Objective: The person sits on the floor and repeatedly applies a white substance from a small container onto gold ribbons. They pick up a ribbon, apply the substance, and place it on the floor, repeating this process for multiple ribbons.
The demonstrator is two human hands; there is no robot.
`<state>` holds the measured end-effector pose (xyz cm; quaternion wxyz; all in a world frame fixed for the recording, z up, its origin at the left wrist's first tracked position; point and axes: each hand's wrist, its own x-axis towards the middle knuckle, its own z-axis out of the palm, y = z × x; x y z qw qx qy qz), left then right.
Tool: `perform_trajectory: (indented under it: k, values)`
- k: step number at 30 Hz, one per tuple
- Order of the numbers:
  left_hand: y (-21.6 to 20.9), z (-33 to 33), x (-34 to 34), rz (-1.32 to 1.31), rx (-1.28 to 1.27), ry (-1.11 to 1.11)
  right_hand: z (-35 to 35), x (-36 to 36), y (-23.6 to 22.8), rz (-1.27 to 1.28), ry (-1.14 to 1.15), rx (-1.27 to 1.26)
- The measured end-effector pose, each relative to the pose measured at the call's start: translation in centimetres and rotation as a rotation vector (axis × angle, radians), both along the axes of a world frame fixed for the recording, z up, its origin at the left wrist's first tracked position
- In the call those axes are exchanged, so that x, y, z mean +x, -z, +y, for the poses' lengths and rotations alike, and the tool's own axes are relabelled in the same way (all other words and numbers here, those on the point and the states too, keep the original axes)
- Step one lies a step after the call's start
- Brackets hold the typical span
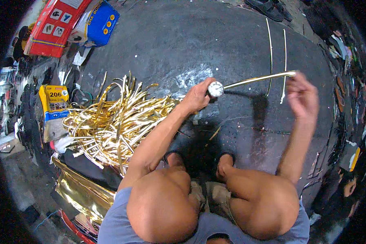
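My left hand [197, 96] is closed round a cylinder with a scuffed white round end [215, 89]; the rest of it is hidden under the fingers. From beside it a narrow shiny gold strip [258, 79] runs right, raised over the dark surface. The strip's far end meets the fingers of my right hand [303, 95], which are pinched and slightly blurred. A big tangled heap of gold strips [122, 118] lies to the left of my left forearm. Past the held strip, two thin pale strips [270, 49] lie lengthwise on the surface, near my right hand.
At the far left stand a red box [49, 30] and a blue-and-white box [101, 24]. A yellow-and-blue packet [55, 101] sits by the heap. A folded gold sheet [83, 189] lies at the near left. Dark sandals [268, 9] are at the far right. My feet rest near the middle.
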<state>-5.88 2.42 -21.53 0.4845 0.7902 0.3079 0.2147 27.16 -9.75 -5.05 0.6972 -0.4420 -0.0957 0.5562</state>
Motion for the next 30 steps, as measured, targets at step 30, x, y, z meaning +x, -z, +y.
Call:
perform_trajectory:
  k: [30]
  values:
    - [1.8,-0.3,-4.2,-0.004,0.234,-0.218,-18.5,36.0,21.2,-1.920,0.364,-1.114]
